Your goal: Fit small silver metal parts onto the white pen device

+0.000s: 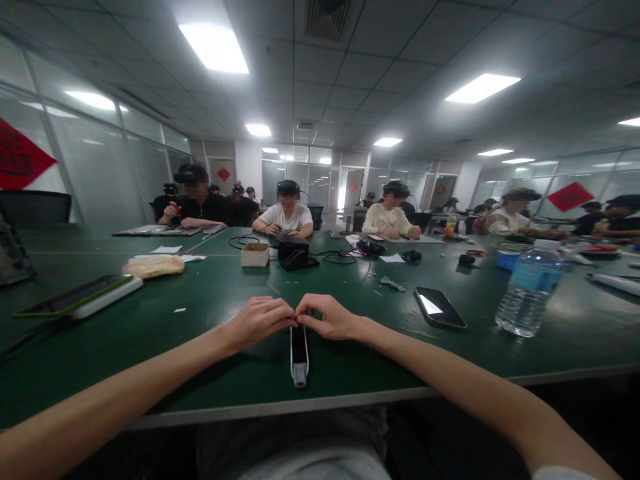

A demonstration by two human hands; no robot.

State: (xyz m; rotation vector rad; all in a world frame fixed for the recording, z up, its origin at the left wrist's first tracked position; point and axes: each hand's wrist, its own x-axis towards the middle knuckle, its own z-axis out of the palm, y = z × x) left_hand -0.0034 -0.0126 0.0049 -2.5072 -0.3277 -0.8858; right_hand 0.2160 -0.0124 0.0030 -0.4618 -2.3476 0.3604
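A slim device with a white casing, a dark top and a grey tip (299,353) lies lengthwise on the green table, its tip toward me. My left hand (263,313) and my right hand (325,315) meet over its far end, fingertips pinched together. A ring shows on one left finger. Whatever lies between the fingertips is hidden or too small to make out. The device's far end is covered by my fingers.
A smartphone (440,307) and a water bottle (531,290) stand to the right. On the left are a green-edged device (75,297) and a yellowish packet (154,265). Beyond sit a cardboard box (255,254), a black box (293,253) and cables. People work across the table.
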